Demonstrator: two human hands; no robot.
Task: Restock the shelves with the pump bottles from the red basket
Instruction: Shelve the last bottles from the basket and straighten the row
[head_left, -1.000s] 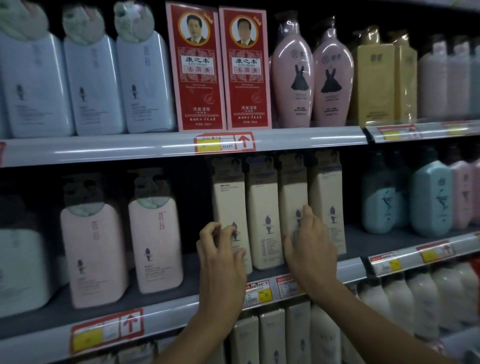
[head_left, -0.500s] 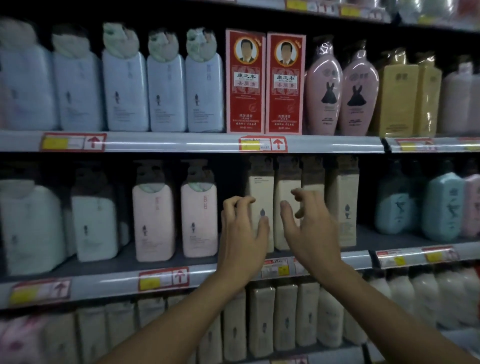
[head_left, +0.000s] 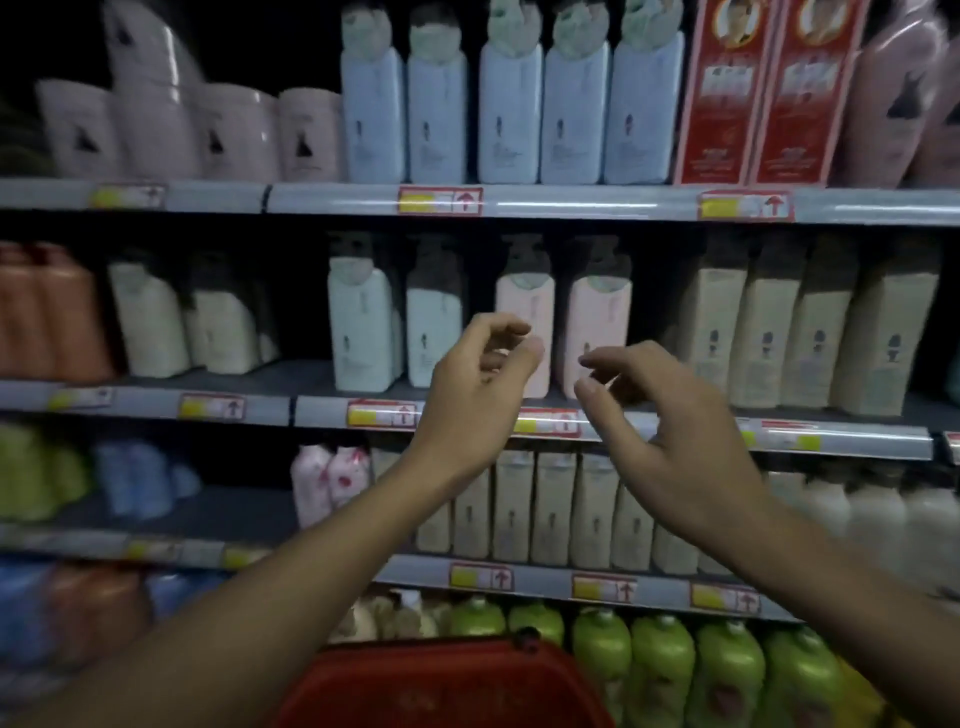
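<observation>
Two pale pink pump bottles (head_left: 563, 322) with dark pump heads stand upright on the shelf (head_left: 332, 410) just behind both raised hands. The left hand (head_left: 478, 395) and right hand (head_left: 670, 441) hang loosely curled, holding nothing. The red basket (head_left: 447, 686) sits below them.

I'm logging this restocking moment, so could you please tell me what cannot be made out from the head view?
- Red basket: cut off by the bottom edge; its inside is dark, so any bottles in it are unreadable.
- Pink pump bottles: lower parts hidden behind the left hand and right hand.
- Price tags: blurred, figures illegible.
- Red boxes: tops cut off by the upper edge.
</observation>
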